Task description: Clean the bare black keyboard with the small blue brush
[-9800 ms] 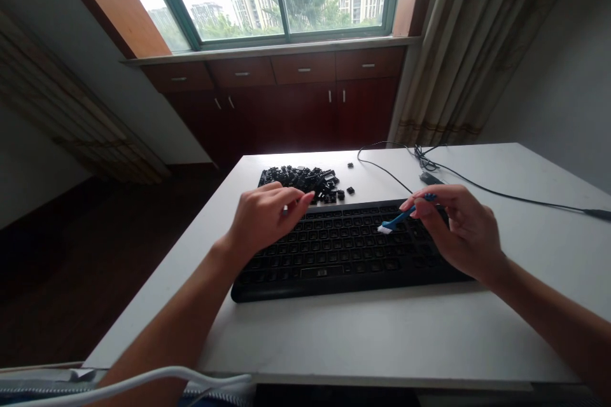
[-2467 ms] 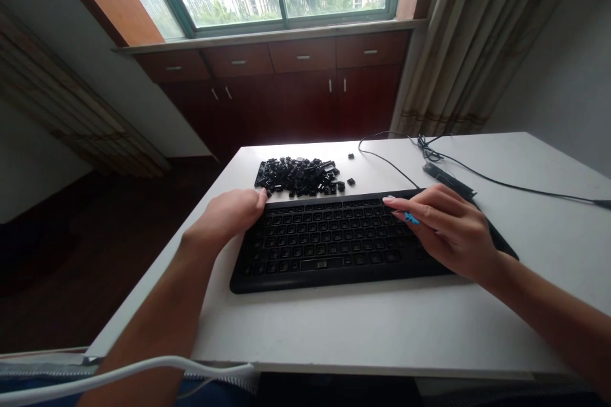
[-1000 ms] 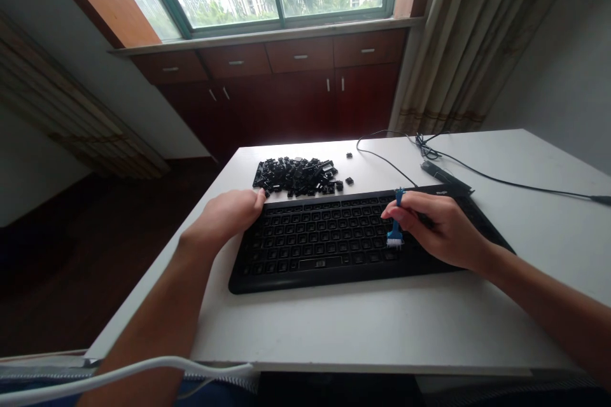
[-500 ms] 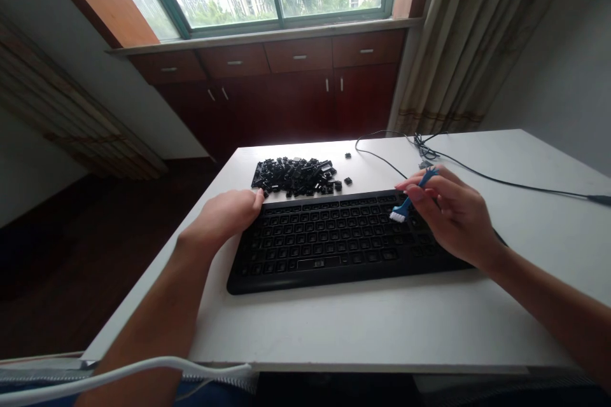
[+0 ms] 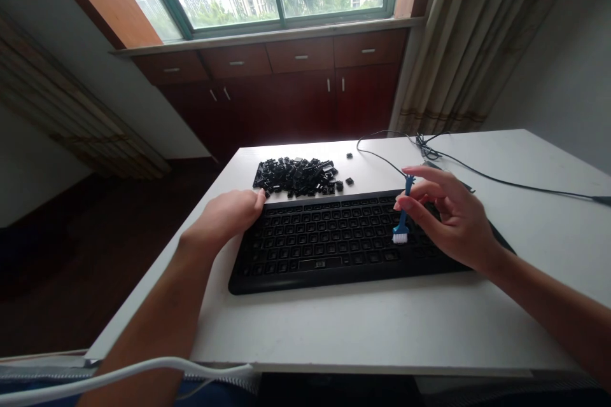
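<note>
A black keyboard (image 5: 329, 241) with its keycaps off lies across the white table (image 5: 382, 331). My left hand (image 5: 224, 219) rests on the keyboard's left end, fingers curled over its far corner. My right hand (image 5: 449, 216) pinches a small blue brush (image 5: 402, 216) with white bristles. The brush stands nearly upright, bristles down on the right part of the keyboard. A heap of loose black keycaps (image 5: 298, 176) lies just behind the keyboard, with two stray ones (image 5: 350, 181) to its right.
A black cable (image 5: 477, 172) runs from a tangle at the table's back across to the right edge. A white cord (image 5: 128, 374) crosses the near left corner. Behind the table are dark wooden cabinets (image 5: 286, 89), a window and a curtain (image 5: 468, 44).
In the last second my right hand swept the brush up toward the keyboard's far edge and brought it back down, bristles lower and the handle upright. My left hand stayed put.
</note>
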{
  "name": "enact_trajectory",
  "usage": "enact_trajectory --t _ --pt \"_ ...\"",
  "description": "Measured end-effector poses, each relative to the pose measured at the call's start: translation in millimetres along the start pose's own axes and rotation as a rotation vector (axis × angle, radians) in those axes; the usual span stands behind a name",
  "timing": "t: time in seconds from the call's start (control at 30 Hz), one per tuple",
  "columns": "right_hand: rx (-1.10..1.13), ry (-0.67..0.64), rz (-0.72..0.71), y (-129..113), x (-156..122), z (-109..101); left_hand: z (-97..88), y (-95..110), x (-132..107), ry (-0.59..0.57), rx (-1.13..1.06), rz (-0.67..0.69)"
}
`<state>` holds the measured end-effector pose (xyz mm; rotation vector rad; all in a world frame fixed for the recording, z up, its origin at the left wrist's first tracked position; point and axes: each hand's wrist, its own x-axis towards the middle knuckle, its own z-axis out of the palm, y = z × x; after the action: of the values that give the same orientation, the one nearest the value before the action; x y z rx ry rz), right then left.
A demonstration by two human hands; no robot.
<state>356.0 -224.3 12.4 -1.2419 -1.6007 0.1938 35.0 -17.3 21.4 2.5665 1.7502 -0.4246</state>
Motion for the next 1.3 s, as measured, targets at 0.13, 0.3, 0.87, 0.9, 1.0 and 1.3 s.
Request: enact_trajectory --t 0.13,0.3,0.87,0.9,1.0,1.3 --pt "-0.022 -0.093 -0.017 2.2 0.6 -0.9 1.2 -1.1 1.6 0.006 0.014 0.005" --pt "-0.104 -0.112 -0.062 3.4 2.4 -3.1 3.5 -2.5 2.6 0.013 0.019 0.021" --pt "0.154 0.056 0.099 4.3 2.6 -7.4 0.1 -0.1 -0.2 -0.003 -0.011 0.009" --pt "0.185 0.029 0.115 4.7 2.7 -6.7 -0.2 0.2 -0.4 -0.005 -0.015 0.006" --pt "0.236 -0.056 0.142 5.9 3.5 -5.6 -0.3 0.3 -0.5 -0.004 -0.019 -0.002" --pt "-0.013 0.174 -0.137 12.7 0.1 -5.8 2.9 -1.6 1.6 0.006 0.014 -0.010"
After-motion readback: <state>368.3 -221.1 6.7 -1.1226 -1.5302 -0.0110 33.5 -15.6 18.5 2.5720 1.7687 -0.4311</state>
